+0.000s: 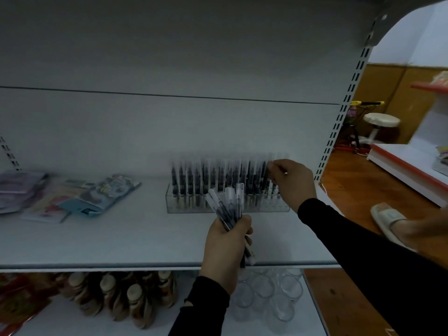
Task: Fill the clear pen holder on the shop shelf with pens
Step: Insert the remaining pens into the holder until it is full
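Note:
A clear pen holder [184, 207] stands on the white shelf [121, 238], with several black pens with clear caps upright in it across most of its length. My left hand [224, 251] is in front of the holder, shut on a bundle of pens [229, 204] that point up. My right hand [292, 183] is at the holder's right end, pinching the top of one pen [271, 166] that stands in or just above a slot there. The view is blurred.
Flat stationery packets [72, 195] lie on the shelf's left. Below are brown bottles [126, 297] and clear glass cups [269, 292]. To the right are a wooden floor, a white stool [380, 122] and a sandalled foot [392, 224].

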